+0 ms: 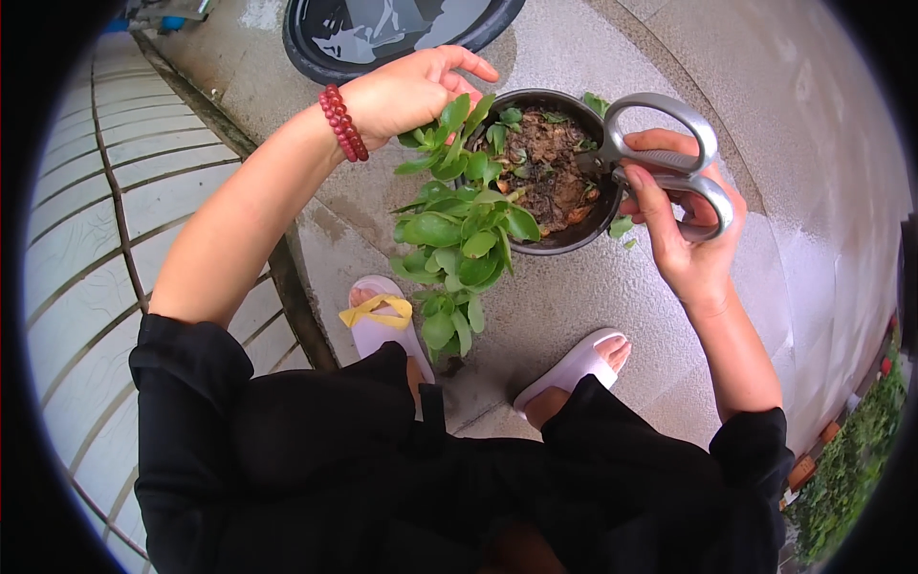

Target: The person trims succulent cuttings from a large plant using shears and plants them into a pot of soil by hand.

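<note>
A round black pot (556, 249) stands before me with brown soil (549, 168) and scattered leaf pieces in it. A leafy green succulent (459, 237) spills over its left side toward my feet. My left hand (412, 90), with a beaded red bracelet at the wrist, is at the top leaves by the pot's rim. Its index finger is stretched out; leaves hide the other fingertips, so any grip there cannot be made out. In my right hand (688, 229) are silver-handled scissors (663, 158), their blades pointing down over the soil at the pot's right side.
Beyond my left hand sits a black tub (301, 43) of water. Loose leaves (620, 226) lie on the concrete floor (681, 344) right of the pot. A pale tiled surface (79, 251) borders the left side. My light-coloured slippers (570, 369) are below the pot; greenery (853, 459) grows far right.
</note>
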Demonstrator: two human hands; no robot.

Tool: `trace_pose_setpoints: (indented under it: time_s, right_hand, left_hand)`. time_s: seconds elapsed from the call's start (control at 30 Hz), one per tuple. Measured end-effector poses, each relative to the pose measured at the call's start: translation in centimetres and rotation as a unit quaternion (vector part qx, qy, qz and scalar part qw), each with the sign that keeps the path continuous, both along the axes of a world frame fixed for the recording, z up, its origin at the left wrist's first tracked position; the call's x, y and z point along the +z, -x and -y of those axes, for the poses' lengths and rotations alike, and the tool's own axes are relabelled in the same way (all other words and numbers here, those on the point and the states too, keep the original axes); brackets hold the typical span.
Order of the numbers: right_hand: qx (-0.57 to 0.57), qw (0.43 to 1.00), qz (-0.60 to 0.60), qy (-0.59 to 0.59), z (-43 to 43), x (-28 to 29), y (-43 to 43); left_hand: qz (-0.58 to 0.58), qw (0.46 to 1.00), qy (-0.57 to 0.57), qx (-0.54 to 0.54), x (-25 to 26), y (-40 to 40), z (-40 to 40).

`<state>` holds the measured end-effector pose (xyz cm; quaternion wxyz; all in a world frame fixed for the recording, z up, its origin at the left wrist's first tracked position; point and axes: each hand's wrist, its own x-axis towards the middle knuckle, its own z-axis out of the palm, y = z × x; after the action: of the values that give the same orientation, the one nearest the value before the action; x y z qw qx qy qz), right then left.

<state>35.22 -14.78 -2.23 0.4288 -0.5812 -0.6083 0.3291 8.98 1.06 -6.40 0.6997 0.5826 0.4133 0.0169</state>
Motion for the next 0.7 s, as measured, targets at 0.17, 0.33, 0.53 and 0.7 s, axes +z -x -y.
trace_pose_setpoints:
  time_s: [0.17, 0.33, 0.53, 0.7]
  right_hand:
    - [-0.072, 0.995, -0.060, 0.025, 1.4, 4.4, -0.3]
    - [0.000, 0.997, -0.022, 0.072, 2.8, 4.2, -0.8]
    - [0.058, 0.998, 0.018, 0.027, 3.3, 4.2, -0.2]
    - [0.056, 0.995, 0.082, -0.023, 3.2, -0.1, 0.3]
  left_hand:
    - [0.002, 1.000, -0.002, 0.007, -0.2, 0.6, 0.1]
    - [0.017, 1.000, 0.006, -0.012, -0.5, 0.2, -0.1]
    - [0.001, 1.000, -0.001, 0.010, 0.1, 0.3, 0.6]
    - [0.015, 1.000, 0.006, -0.019, -0.1, 0.0, 0.0]
